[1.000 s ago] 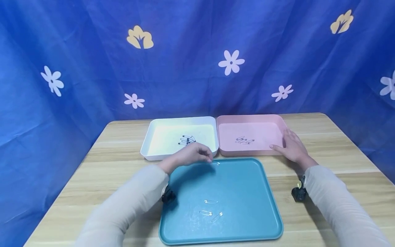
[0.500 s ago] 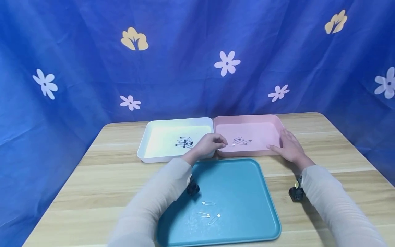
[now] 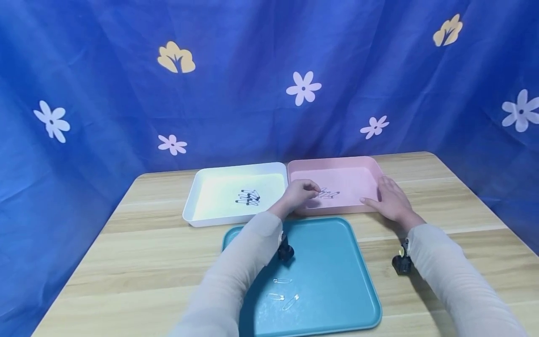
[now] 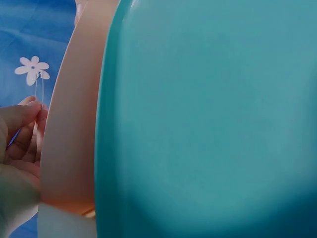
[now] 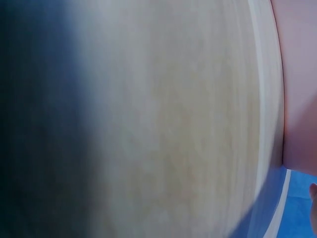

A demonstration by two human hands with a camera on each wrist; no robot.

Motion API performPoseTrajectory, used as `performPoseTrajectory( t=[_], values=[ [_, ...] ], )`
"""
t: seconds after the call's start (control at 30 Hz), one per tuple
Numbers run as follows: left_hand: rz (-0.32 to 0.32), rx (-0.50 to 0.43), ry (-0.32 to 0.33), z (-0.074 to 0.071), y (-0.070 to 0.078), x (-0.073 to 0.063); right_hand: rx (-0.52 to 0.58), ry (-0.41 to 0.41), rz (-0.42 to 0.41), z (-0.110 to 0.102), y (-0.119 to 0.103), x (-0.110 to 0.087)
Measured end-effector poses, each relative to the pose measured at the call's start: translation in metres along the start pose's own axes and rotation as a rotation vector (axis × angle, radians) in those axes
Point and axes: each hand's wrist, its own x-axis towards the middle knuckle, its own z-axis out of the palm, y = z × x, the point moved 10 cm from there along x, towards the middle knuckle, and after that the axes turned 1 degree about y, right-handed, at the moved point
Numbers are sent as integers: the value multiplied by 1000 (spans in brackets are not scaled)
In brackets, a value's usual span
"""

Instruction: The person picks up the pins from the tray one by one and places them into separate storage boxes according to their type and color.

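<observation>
In the head view my left hand [image 3: 298,193] is over the near left part of the pink tray [image 3: 353,175]. Its thumb and fingers pinch a silver safety pin [image 4: 42,91], which points upward in the left wrist view. Beside the fingertips, several safety pins [image 3: 330,194] lie on the pink tray's floor. My right hand [image 3: 392,201] rests at that tray's front right corner, thumb at the front wall and fingers along the side. The teal tray [image 3: 332,267] lies nearer, with 3 silver safety pins, one of them a slanted pin [image 3: 290,302], partly beneath my left forearm.
A white tray [image 3: 210,187] stands left of the pink one and holds a small heap of black safety pins [image 3: 248,198]. All the trays sit on a wooden table [image 3: 139,262]. Behind it hangs a blue curtain [image 3: 236,112] with printed flowers.
My left hand has moved right from the teal tray's far edge, past the white tray's corner, to over the pink tray, carrying the safety pin. The right hand has stayed at its corner.
</observation>
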Motion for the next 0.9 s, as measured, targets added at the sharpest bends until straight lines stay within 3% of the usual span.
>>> performPoseTrajectory(
  t=[0.33, 0.5, 0.77, 0.9],
  values=[
    [-64, 29, 13, 17, -8, 21, -22, -14, -2, 3, 2, 1],
    [-81, 111, 54, 18, -8, 28, -19, -21, 1, 3, 1, 1],
    [-119, 103, 107, 20, -12, 35, -17, -25, 3, -1, -1, 2],
    [-119, 142, 114, 22, -12, 38, -24, -38, 1, 1, -2, 3]
  ],
)
